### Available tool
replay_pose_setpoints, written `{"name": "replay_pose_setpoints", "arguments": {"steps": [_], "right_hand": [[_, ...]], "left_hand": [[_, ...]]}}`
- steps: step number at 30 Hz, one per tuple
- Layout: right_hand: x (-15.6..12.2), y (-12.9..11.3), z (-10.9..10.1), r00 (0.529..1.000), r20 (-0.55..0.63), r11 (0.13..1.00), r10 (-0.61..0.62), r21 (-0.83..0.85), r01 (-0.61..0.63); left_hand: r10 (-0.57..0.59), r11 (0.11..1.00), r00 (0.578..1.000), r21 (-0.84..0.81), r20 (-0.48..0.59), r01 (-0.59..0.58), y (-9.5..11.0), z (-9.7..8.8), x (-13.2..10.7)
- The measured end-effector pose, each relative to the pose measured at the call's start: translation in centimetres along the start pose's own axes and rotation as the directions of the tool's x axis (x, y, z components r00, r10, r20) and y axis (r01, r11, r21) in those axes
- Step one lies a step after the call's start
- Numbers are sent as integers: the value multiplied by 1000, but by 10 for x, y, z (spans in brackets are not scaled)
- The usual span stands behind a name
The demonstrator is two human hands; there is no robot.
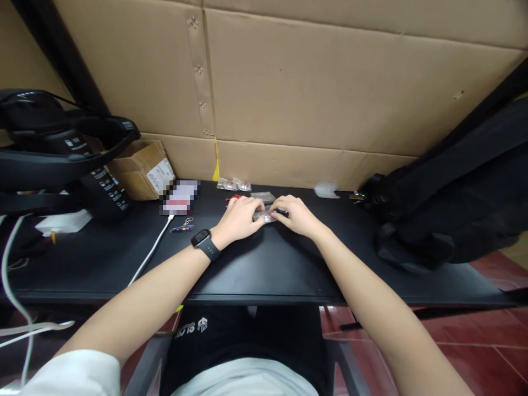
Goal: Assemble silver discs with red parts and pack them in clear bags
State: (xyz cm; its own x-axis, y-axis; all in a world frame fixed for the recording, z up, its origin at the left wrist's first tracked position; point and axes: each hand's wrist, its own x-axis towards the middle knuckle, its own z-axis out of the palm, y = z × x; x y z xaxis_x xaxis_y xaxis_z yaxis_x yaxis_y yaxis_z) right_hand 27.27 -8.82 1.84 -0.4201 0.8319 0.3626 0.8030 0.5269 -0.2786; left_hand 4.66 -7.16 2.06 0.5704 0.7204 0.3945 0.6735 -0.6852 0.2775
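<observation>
My left hand (240, 218) and my right hand (295, 214) meet over a small clear plastic packet (264, 216) on the black desk (264, 264). Fingers of both hands are curled and pinch the packet's ends. A black band sits on my left wrist (205, 242). Just behind the hands lie another small clear bag (263, 196) and something red (233, 198), partly hidden by my left hand.
Two little clear bags (234, 184) and a crumpled white bit (325, 190) lie by the cardboard wall. A phone (180, 197) with a white cable (149, 254), a keychain (182, 226) and a cardboard box (142, 168) are at left. A black backpack (449, 198) fills the right.
</observation>
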Motion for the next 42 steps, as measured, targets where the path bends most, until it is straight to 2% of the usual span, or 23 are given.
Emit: {"name": "replay_pose_setpoints", "arguments": {"steps": [3, 6, 9, 12, 19, 28, 32, 38, 42], "right_hand": [[0, -4, 1, 993, 113, 999, 32, 4, -32], [0, -6, 5, 987, 127, 995, 97, -8, -97], [1, -5, 6, 986, 96, 990, 133, 23, -136], [2, -5, 4, 980, 69, 973, 187, 125, -194], [2, -7, 10, 973, 38, 951, 228, 204, -231], [6, -11, 17, 931, -115, 892, 347, 347, -290], [6, -10, 18, 932, -108, 878, 347, 386, -282], [5, -9, 19, 950, -88, 920, 298, 293, -261], [4, -10, 18, 954, -74, 925, 290, 279, -260]], "left_hand": [[-41, 997, 996, 65, 79, 36, 8, 3, -6], [-57, 992, 996, 115, 62, 49, 9, 7, -8], [-98, 988, 995, 123, 22, 94, 5, 8, -6], [-159, 985, 987, 60, 6, 159, -2, 5, -2], [-281, 958, 958, -47, 58, 284, -16, 3, 4], [-290, 947, 957, -140, 22, 290, -16, 2, 6], [-293, 941, 956, -168, 32, 294, -15, 1, 6], [-322, 938, 943, -108, 78, 329, -15, 0, 3], [-308, 939, 946, -127, 98, 318, -14, -1, 2]]}}
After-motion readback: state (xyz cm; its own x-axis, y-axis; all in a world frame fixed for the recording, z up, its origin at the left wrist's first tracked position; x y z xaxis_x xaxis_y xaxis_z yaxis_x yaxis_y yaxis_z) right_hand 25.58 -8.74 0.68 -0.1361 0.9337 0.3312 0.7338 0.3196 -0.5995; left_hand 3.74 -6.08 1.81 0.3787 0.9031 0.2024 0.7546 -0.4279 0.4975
